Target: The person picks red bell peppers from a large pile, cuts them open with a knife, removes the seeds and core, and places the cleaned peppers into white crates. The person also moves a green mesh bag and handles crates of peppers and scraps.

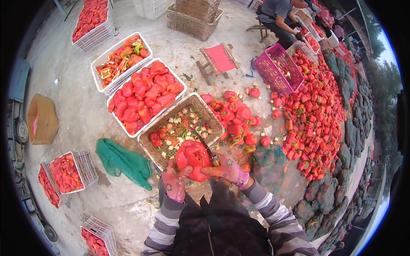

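Observation:
My left hand, in a pink flowered glove, grips a large red bell pepper from its left side. The pepper is split open at the top, with its inside showing. My right hand, gloved alike, holds a knife by its handle, and its fingers also touch the pepper's right side. The curved dark blade points up and away from me. Just beyond the pepper stands a brown plastic crate with pepper cores, seeds and stems in it.
Beyond it, a white crate holds cleaned red peppers. Whole peppers lie on the floor to the right, before a long heap and a magenta crate. A green mesh sack lies left. Another person sits far right.

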A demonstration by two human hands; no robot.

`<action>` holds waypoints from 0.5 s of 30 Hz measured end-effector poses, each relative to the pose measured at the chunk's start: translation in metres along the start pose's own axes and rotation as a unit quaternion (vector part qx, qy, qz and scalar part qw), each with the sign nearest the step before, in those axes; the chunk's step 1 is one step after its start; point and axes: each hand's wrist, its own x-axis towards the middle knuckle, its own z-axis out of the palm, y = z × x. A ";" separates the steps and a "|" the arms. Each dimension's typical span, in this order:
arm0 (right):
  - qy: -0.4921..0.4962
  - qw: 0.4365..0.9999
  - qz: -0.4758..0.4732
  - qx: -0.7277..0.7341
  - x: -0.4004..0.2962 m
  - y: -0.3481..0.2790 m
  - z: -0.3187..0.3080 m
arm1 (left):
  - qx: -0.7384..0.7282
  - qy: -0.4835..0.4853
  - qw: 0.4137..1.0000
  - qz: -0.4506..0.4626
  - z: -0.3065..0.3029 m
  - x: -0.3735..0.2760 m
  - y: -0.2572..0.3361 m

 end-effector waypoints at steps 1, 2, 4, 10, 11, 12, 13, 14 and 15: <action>-0.005 1.000 0.004 0.003 0.001 0.004 0.000 | 0.002 -0.026 1.000 -0.008 -0.005 0.000 0.001; -0.008 1.000 0.008 0.005 0.003 0.010 -0.001 | -0.038 -0.039 0.998 -0.027 -0.014 0.002 -0.008; -0.018 0.998 0.019 0.056 0.008 0.018 -0.004 | -0.092 -0.061 0.992 -0.054 -0.035 0.007 -0.028; -0.010 0.999 0.020 0.046 0.011 0.026 -0.007 | -0.056 -0.080 0.991 -0.094 -0.048 0.019 -0.039; -0.004 0.999 0.010 0.035 0.011 0.029 -0.006 | -0.052 -0.075 0.992 -0.091 -0.049 0.019 -0.041; 0.003 1.000 0.002 0.024 0.010 0.032 -0.005 | -0.069 -0.094 0.988 -0.100 -0.049 0.019 -0.041; -0.002 0.999 0.008 0.040 0.009 0.032 -0.006 | -0.087 -0.112 0.984 -0.108 -0.048 0.020 -0.039; -0.007 0.998 0.014 0.056 0.009 0.030 -0.007 | -0.104 -0.131 0.979 -0.116 -0.048 0.021 -0.038; -0.015 0.997 0.018 0.071 0.010 0.028 -0.007 | -0.128 -0.154 0.973 -0.119 -0.049 0.022 -0.035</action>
